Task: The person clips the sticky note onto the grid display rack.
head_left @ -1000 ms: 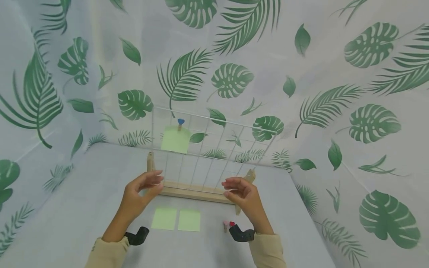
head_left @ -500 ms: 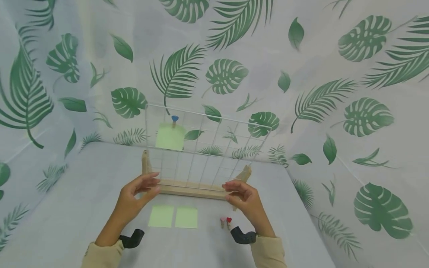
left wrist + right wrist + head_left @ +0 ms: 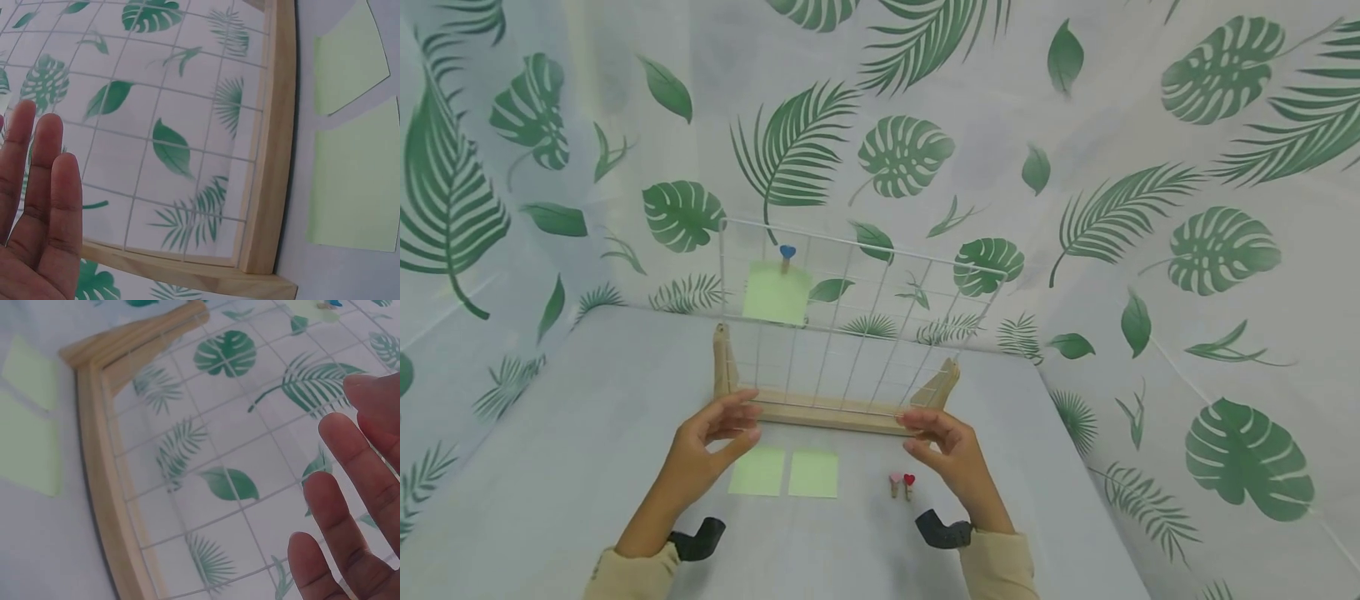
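My left hand (image 3: 703, 442) hovers before the left end of the rack's wooden base, fingers loosely bent and holding nothing. Across from it, my right hand (image 3: 951, 450) is likewise relaxed, near the base's right end. The white wire grid rack (image 3: 865, 329) leans back in its wooden stand (image 3: 827, 414). A blue heart-topped clothespin (image 3: 787, 257) pins a green paper note (image 3: 777, 293) at the grid's upper left. Two more notes lie in front of the stand, a left note (image 3: 756, 472) and a right note (image 3: 813, 474). Close by my right hand are a pink-heart clothespin (image 3: 895, 485) and a red-heart clothespin (image 3: 909, 487).
A white table surface (image 3: 625, 400) runs under everything. Behind and at the sides stand white walls (image 3: 985, 192) printed with green leaves. Black camera mounts sit at both wrists, the left mount (image 3: 698, 539) and the right mount (image 3: 942, 530).
The head view has shifted slightly, so the rack, notes and clothespins sit a little higher and further left in it. Both hands keep nearly the same pose, and the red-heart clothespin shows fully.
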Motion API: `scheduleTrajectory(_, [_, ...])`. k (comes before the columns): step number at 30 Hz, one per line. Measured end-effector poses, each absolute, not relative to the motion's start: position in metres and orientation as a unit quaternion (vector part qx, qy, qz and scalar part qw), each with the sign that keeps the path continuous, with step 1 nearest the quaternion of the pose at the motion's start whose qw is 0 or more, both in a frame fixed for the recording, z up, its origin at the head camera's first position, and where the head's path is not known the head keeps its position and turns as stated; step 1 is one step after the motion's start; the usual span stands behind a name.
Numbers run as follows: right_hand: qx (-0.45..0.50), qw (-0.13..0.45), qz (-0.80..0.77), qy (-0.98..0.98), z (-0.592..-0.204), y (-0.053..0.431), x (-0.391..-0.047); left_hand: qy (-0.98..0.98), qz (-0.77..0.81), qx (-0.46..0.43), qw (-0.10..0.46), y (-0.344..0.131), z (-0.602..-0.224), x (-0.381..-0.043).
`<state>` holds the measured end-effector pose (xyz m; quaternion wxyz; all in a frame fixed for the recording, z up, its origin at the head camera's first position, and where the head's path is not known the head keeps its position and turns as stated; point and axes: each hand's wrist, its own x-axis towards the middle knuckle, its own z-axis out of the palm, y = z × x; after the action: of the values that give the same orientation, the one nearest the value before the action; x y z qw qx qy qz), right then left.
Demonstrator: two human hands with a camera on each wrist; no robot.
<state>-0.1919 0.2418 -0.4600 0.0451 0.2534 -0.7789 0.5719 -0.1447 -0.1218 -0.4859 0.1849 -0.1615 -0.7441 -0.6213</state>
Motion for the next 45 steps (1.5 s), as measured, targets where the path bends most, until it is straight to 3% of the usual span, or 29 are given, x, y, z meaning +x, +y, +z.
scheduleTrajectory(32, [0.203,0.037,0.579,-0.789,-0.489,0.251,-0.192,-0.756,-0.628,-0.111,0.15,-0.121,-0.517,-0.145])
scheduleTrajectory(45, [0.119,-0.01,0.582,-0.805,-0.498,0.25,-0.193,-0.762,-0.633,-0.069,0.122,-0.121,-0.528,-0.144])
